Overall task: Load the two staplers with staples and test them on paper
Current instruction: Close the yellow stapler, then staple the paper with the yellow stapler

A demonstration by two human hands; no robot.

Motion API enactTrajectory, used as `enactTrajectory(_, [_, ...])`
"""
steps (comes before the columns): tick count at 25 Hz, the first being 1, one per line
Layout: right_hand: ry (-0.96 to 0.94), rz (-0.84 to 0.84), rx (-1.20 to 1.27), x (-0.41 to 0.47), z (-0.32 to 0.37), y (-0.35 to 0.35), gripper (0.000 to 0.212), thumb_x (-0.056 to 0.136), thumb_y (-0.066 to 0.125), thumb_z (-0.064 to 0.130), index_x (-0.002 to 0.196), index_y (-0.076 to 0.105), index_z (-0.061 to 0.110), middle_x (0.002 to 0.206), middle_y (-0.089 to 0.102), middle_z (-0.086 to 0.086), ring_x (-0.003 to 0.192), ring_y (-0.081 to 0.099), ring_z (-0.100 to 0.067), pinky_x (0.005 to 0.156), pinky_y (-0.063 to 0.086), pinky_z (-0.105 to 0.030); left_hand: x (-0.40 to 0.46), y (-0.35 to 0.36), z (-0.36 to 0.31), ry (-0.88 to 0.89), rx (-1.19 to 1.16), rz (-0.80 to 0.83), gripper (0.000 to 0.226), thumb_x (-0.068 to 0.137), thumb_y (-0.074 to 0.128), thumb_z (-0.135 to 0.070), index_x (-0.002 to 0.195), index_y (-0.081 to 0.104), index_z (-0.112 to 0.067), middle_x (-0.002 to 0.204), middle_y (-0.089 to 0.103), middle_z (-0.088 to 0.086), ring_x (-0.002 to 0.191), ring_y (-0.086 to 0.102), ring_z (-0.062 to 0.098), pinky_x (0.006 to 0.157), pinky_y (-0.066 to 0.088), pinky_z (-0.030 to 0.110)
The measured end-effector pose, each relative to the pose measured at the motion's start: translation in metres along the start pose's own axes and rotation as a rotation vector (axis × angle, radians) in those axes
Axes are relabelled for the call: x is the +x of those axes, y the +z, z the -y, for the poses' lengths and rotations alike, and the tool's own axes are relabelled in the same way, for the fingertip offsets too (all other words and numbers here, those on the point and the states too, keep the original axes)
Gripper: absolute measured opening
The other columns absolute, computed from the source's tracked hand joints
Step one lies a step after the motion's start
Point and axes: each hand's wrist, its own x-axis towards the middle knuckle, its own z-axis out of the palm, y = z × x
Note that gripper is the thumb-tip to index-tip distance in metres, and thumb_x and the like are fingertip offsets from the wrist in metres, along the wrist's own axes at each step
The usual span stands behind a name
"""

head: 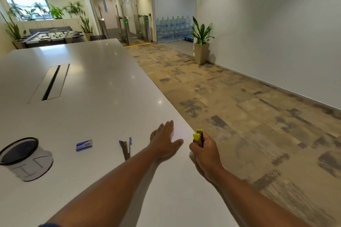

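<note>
My right hand (203, 150) is closed around a yellow stapler (199, 136) at the table's right edge, its yellow front end sticking up out of my fist. My left hand (165, 139) lies flat, fingers together, pressing on a white sheet of paper (180, 131) that barely stands out from the white table (92, 88). A blue stapler (126, 146) lies opened out on the table to the left of my left forearm. Further left sits a small blue staple box (84, 145).
A black mesh basket (18, 150) rests at the near left on a grey round mat. A cable slot (50, 83) runs along the table's middle. To the right the table edge drops to patterned floor; a potted plant (201, 42) stands by the wall.
</note>
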Motion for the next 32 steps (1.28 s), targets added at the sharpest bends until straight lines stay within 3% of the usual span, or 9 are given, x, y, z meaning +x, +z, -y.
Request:
enactTrajectory(3, [0.013, 0.015, 0.065, 0.004, 0.000, -0.004, 0.029, 0.079, 0.051, -0.010, 0.075, 0.036, 0.014, 0.067, 0.020, -0.005, 0.054, 0.017, -0.017, 0.052, 0.014, -0.040, 0.000, 0.004, 0.002, -0.001, -0.023, -0.047, 0.082, 0.094, 0.052, -0.060, 0.160, 0.023, -0.021, 0.165, 0.033, 0.003, 0.156, 0.017, 0.029, 0.124, 0.019, 0.047])
enactTrajectory(6, [0.018, 0.018, 0.047, 0.001, 0.001, -0.002, 0.027, 0.078, 0.053, -0.008, 0.075, 0.037, 0.014, 0.067, 0.022, -0.004, 0.055, 0.019, -0.018, 0.052, 0.017, -0.039, -0.011, 0.005, 0.000, -0.014, -0.190, -0.183, 0.068, 0.093, 0.061, -0.048, 0.152, 0.041, -0.021, 0.148, 0.057, 0.005, 0.139, 0.048, 0.029, 0.113, 0.038, 0.040])
enactTrajectory(10, [0.080, 0.008, -0.013, -0.006, 0.009, 0.010, 0.026, 0.084, 0.065, 0.000, 0.077, 0.048, 0.019, 0.067, 0.035, -0.006, 0.059, 0.033, -0.020, 0.058, 0.037, -0.035, -0.040, -0.021, 0.001, -0.093, -0.506, -0.302, 0.045, 0.089, 0.070, -0.034, 0.132, 0.064, -0.022, 0.124, 0.071, 0.002, 0.108, 0.067, 0.023, 0.091, 0.052, 0.034])
enactTrajectory(13, [0.038, -0.009, -0.016, -0.010, 0.023, 0.037, 0.022, 0.089, 0.073, 0.013, 0.078, 0.055, 0.016, 0.066, 0.051, -0.001, 0.059, 0.049, -0.014, 0.053, 0.044, -0.026, -0.073, -0.058, 0.017, -0.176, -0.948, -0.201, 0.032, 0.094, 0.070, -0.025, 0.123, 0.068, -0.012, 0.104, 0.076, 0.011, 0.089, 0.072, 0.021, 0.078, 0.058, 0.031])
enactTrajectory(15, [0.012, 0.027, -0.006, -0.013, 0.031, 0.063, 0.009, 0.091, 0.074, 0.022, 0.089, 0.066, 0.018, 0.077, 0.064, 0.003, 0.070, 0.057, -0.015, 0.059, 0.044, -0.028, -0.105, -0.085, 0.029, -0.273, -1.302, -0.100, 0.030, 0.098, 0.066, -0.022, 0.124, 0.066, -0.006, 0.106, 0.074, 0.015, 0.086, 0.074, 0.022, 0.071, 0.060, 0.027])
enactTrajectory(18, [0.056, 0.158, 0.024, -0.022, 0.040, 0.106, 0.014, 0.091, 0.073, 0.030, 0.105, 0.070, 0.025, 0.092, 0.071, 0.006, 0.080, 0.063, -0.014, 0.062, 0.042, -0.030, -0.151, -0.116, 0.053, -0.364, -1.584, -0.063, 0.024, 0.099, 0.063, -0.018, 0.117, 0.066, -0.002, 0.103, 0.071, 0.017, 0.076, 0.073, 0.023, 0.065, 0.060, 0.027])
enactTrajectory(24, [-0.036, 0.496, -0.086, -0.050, 0.052, 0.180, 0.015, 0.091, 0.071, 0.008, 0.096, 0.067, 0.022, 0.086, 0.066, 0.000, 0.073, 0.057, -0.014, 0.052, 0.041, -0.021, -0.220, -0.148, 0.102, -0.414, -1.508, -0.123, 0.026, 0.099, 0.061, -0.019, 0.122, 0.064, -0.007, 0.102, 0.067, 0.014, 0.072, 0.065, 0.022, 0.060, 0.052, 0.026])
enactTrajectory(28, [-0.256, 0.640, -0.255, -0.066, 0.054, 0.211, 0.035, 0.085, 0.073, -0.004, 0.111, 0.071, 0.018, 0.092, 0.065, 0.004, 0.067, 0.059, 0.001, 0.064, 0.048, -0.013, -0.245, -0.162, 0.125, -0.443, -1.431, -0.140, 0.031, 0.098, 0.061, -0.024, 0.124, 0.064, -0.006, 0.106, 0.065, 0.015, 0.070, 0.063, 0.020, 0.060, 0.049, 0.026])
enactTrajectory(32, [-0.249, 0.577, -0.282, -0.066, 0.045, 0.232, 0.009, 0.085, 0.074, 0.007, 0.090, 0.069, 0.012, 0.074, 0.066, 0.002, 0.067, 0.059, -0.012, 0.066, 0.046, -0.026, -0.255, -0.164, 0.135, -0.450, -1.393, -0.131, 0.054, 0.101, 0.046, -0.057, 0.117, 0.068, -0.010, 0.085, 0.071, 0.009, 0.069, 0.067, 0.026, 0.058, 0.048, 0.029])
